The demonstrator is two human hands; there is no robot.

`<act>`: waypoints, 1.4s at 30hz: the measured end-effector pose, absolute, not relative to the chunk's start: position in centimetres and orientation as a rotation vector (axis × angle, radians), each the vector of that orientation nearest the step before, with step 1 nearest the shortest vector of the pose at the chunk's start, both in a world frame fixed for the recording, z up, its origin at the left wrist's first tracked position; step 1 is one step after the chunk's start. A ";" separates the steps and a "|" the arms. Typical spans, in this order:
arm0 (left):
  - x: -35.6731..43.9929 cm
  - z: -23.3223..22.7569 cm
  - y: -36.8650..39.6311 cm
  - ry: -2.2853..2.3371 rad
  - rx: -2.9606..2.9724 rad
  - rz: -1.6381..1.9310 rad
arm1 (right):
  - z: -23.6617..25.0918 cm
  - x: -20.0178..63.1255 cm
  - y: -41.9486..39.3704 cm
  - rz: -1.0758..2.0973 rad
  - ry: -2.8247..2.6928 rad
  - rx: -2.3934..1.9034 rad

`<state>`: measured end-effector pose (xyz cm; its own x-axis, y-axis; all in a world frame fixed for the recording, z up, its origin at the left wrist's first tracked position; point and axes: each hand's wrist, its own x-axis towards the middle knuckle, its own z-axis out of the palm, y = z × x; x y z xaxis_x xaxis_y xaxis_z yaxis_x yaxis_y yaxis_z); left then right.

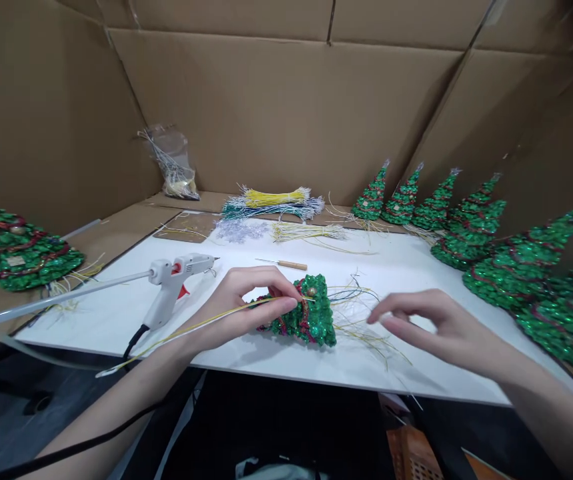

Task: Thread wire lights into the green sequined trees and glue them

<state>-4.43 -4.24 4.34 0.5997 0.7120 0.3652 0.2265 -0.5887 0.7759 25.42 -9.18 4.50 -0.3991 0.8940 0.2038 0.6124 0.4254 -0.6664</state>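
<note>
My left hand (246,303) pinches a thin yellow and white wire (181,331) between thumb and forefinger. Its long tail runs back over my left wrist, and a short end pokes out past the fingertips. Under those fingers a small green tinsel Christmas tree (322,317) lies on its side, with a red garland and a gold bauble. Loose wires (366,333) spread from the tree's base to the right. My right hand (431,327) hovers just right of these wires, thumb and forefinger curved and apart, with nothing visible between them.
A white glue gun (166,293) stands left on the white board (396,267). Behind the tree lie an awl (291,265), clear plastic pieces (241,231) and wire bundles (276,197). Finished-looking trees (471,233) line the right; another tree (21,253) stands left. Cardboard walls (276,107) enclose the table.
</note>
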 end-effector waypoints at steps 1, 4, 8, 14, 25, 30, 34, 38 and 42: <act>-4.4 4.4 -4.2 0.739 2.125 0.876 | 4.7 24.0 -7.7 0.790 -2.132 -1.252; -4.5 4.5 -4.0 0.745 2.118 0.819 | 3.5 21.9 -4.3 1.141 -2.058 -1.168; -4.7 4.3 -3.8 0.751 2.122 0.772 | 1.3 21.5 -1.8 1.559 -2.016 -1.010; -4.4 4.3 -4.0 0.730 2.208 0.837 | 0.2 21.5 -1.4 1.606 -2.000 -0.922; -3.7 4.7 -4.4 0.748 2.587 0.944 | -0.9 21.3 -2.6 1.658 -1.968 -0.791; -3.6 4.6 -4.7 0.763 2.765 0.938 | -1.1 21.5 -2.4 1.616 -1.891 -0.752; -3.4 4.6 -4.9 0.873 2.958 0.902 | -1.4 21.4 -2.1 1.608 -1.851 -0.728; -3.3 4.5 -4.8 0.944 3.033 0.832 | -1.8 21.4 -1.9 1.664 -1.799 -0.684; -3.3 4.6 -4.8 0.914 3.018 0.815 | -2.0 21.5 -1.9 1.690 -1.785 -0.682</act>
